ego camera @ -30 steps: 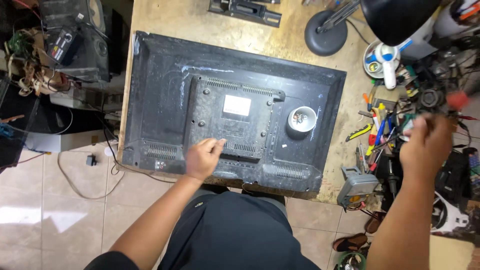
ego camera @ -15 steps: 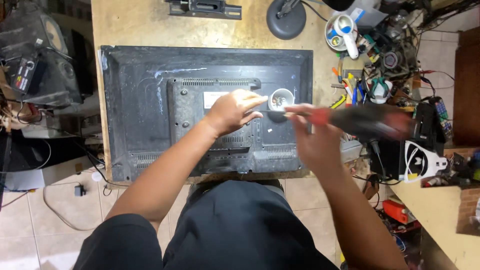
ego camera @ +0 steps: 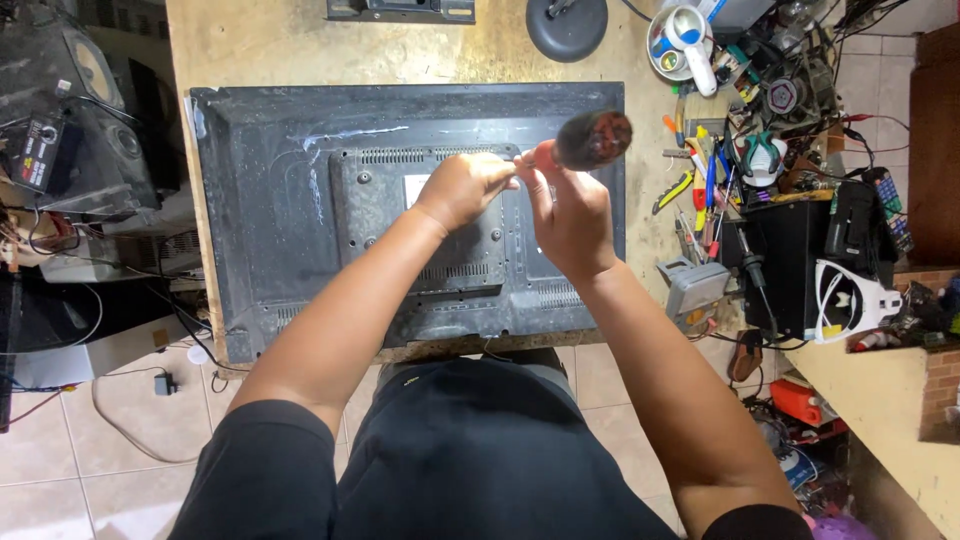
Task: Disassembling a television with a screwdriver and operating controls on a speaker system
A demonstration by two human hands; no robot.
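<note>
Your right hand (ego camera: 572,215) is closed around a screwdriver (ego camera: 590,140), its dark reddish handle end pointing up toward the camera above the flat-screen set's back cover (ego camera: 300,200). Your left hand (ego camera: 468,187) meets it at the shaft, fingertips pinched at something too small to make out. Both hands hover over the upper middle of the raised centre panel (ego camera: 440,280).

The screwdriver looks light and stiff, and its rounded handle seems smooth, so a full-palm grip near the fat end should hold best, with the other hand steadying the shaft low down. The set lies face down on the wooden worktop (ego camera: 250,45), nearly covering it; judge it broad, fairly heavy and fragile on the hidden screen side. The plastic cover probably flexes, so take it by its edges, not the vented middle.

A small white rectangular label (ego camera: 416,188) sits on the centre panel, partly behind your left wrist. On the right, among scattered hand tools (ego camera: 700,190), stands a black box (ego camera: 790,265) with a white-and-black object (ego camera: 850,300) against it, and a grey boxy device (ego camera: 695,288) lies at the worktop's edge. A round dark lamp base (ego camera: 566,25) stands at the top.
</note>
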